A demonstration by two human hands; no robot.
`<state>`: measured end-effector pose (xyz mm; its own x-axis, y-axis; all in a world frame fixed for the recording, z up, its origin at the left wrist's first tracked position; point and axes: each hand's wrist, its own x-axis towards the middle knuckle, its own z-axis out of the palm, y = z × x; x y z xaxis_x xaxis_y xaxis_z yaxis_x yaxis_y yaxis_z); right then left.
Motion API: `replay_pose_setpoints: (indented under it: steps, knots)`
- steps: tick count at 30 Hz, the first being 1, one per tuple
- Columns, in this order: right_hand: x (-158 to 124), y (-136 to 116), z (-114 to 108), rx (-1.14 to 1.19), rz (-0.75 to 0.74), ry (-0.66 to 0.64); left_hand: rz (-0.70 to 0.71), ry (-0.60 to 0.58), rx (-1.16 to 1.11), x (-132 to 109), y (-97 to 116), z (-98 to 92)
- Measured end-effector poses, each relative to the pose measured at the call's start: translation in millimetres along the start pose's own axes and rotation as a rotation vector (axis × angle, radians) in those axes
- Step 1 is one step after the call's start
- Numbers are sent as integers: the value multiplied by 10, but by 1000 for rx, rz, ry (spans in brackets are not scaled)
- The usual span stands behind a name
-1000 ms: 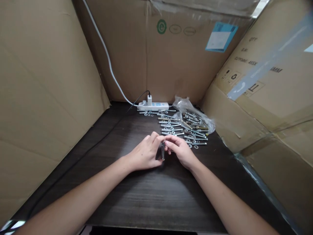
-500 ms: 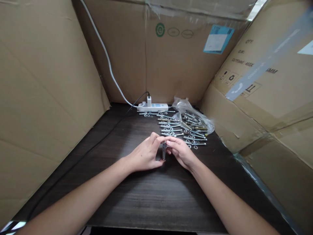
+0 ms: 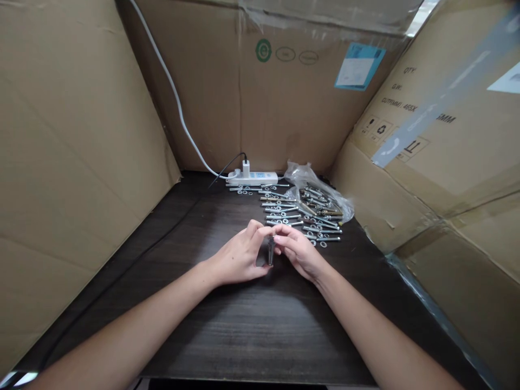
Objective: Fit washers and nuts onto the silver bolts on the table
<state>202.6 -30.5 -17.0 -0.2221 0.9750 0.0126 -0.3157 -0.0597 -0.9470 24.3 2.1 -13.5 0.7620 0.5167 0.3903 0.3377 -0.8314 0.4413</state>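
A shiny metal bolt (image 3: 271, 253) stands nearly upright between my two hands, just above the dark table. My left hand (image 3: 239, 254) spans it, thumb at its lower end and index finger curled over the top. The fingertips of my right hand (image 3: 298, 249) pinch at the bolt's upper end, which they partly hide. Beyond the hands, long bolts (image 3: 282, 209) lie in rows with washers and nuts among them. A loose washer (image 3: 323, 245) lies nearest to my right hand.
A clear plastic bag (image 3: 309, 176) with a pile of bolts (image 3: 320, 200) lies at the back right. Behind the rows is a white power strip (image 3: 252, 177) with a plugged-in charger. A black cable (image 3: 162, 236) crosses the table's left side. Cardboard walls (image 3: 195, 81) enclose three sides.
The view has shifted very slightly. Both hands keep nearly the same grip on the bolt, which leans a little more than before.
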Motion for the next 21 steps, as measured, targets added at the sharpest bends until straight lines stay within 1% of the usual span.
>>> replay_pose_setpoints:
  steps: [3, 6, 11, 13, 17, 21]
  knots:
    - [-6, 7, 7, -9, -27, 24, -13, -27, 13, -1, -3, 3]
    - [-5, 7, 13, -3, -7, 34, -10, -15, 12, -1, -11, 2]
    - [18, 24, -15, -12, -5, -28, 8, 12, 6, 0, -25, 8]
    - [24, 38, -29, -42, -9, -33, 6, 16, 10, 4, -23, 7]
    - [17, 58, -27, -90, -29, -6, -7, -4, 35, 11, -1, -7]
    - [7, 43, 8, -22, -24, 23, 1, -12, 50, 12, 12, -16]
